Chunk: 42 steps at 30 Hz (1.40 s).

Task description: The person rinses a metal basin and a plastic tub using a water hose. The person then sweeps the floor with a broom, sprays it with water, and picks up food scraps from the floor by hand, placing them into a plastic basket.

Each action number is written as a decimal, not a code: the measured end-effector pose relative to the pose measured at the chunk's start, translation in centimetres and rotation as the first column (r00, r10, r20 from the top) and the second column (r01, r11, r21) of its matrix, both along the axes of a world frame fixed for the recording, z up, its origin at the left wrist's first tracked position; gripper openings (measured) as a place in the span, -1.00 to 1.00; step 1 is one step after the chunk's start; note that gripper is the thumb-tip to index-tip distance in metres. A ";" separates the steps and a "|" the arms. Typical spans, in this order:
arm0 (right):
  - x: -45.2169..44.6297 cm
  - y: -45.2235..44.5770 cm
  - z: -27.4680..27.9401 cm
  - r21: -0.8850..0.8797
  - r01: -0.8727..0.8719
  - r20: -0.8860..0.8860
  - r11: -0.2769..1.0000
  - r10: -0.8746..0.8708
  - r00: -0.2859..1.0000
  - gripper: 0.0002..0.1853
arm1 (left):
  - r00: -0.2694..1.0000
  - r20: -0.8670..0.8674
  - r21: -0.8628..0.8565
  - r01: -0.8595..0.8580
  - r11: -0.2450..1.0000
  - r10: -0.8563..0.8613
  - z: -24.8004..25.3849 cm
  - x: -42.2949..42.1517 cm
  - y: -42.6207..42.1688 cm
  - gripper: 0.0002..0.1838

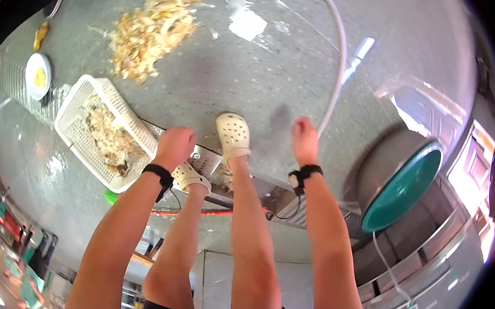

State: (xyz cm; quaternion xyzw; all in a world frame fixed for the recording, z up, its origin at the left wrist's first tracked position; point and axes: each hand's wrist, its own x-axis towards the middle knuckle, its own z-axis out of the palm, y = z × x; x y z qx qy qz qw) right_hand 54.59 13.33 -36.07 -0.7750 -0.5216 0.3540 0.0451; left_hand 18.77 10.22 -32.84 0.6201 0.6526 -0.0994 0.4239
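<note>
My left hand point(176, 145) is closed in a fist just right of a white plastic basket point(72, 115), with no object showing in it. Inside the basket lies a heap of pale, stringy scraps point(112, 135) with darker bits. My right hand point(304, 137) is also closed, slightly blurred, in front of my right leg. A pale hose point(340, 50) runs down the floor and disappears beside that hand; whether they touch, I cannot tell. No held object is visible there. Both wrists carry black straps with small devices.
Shredded yellowish-white pieces point(152, 32) are piled on the wet grey floor point(238, 64). A drain channel point(268, 191) crosses near my cream clogs point(233, 132). At right a large green-lined basin point(402, 187) is tilted. A white plate point(38, 76) and another person's leg point(26, 8) are at left.
</note>
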 end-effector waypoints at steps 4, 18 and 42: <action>-15.0 9.5 -1.0 0.059 -0.301 -0.182 0.952 0.307 0.934 -0.79 | 0.953 -0.170 0.086 -0.238 0.967 0.250 -4.3 -5.0 3.9 -0.80; -37.6 20.8 -10.4 -0.011 -0.327 -0.072 0.945 0.326 0.943 -0.47 | 0.684 0.083 0.224 -0.722 0.655 0.725 -17.7 -23.5 14.0 -0.62; -39.1 18.3 -9.4 -0.287 -0.205 -0.571 0.936 0.005 0.821 -0.48 | 0.020 0.439 -0.490 -0.832 0.259 0.898 -13.9 -14.4 14.3 -0.50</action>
